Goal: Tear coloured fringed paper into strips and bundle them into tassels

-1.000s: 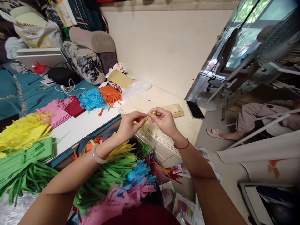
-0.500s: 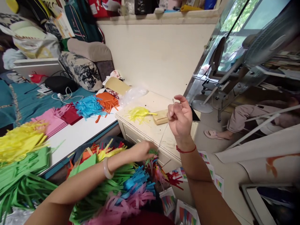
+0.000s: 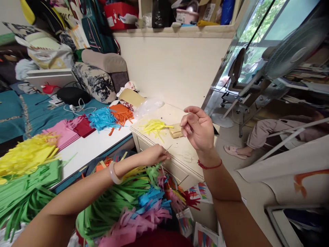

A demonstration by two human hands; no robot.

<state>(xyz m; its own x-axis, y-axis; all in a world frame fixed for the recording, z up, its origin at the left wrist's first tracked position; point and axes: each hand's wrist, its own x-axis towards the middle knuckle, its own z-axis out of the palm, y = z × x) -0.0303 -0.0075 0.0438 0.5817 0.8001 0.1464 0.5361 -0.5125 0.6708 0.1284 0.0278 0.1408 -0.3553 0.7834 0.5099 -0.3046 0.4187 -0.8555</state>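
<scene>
Fingers of left hand (image 3: pixel 154 156) pinched on green paper tassel (image 3: pixel 153 171), lifted from lap pile since half-second ago. Right hand (image 3: pixel 197 130) raised, fingertips together on thin thread. Yellow tassel (image 3: pixel 153 126) lies finished on cabinet top (image 3: pixel 185 151).

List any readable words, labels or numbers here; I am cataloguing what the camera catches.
None can be read.
The red box on the shelf bears a white label, too blurred to read.
The printed bags at upper left show marks, too small to read.
The colourful cards show only pictures.
</scene>
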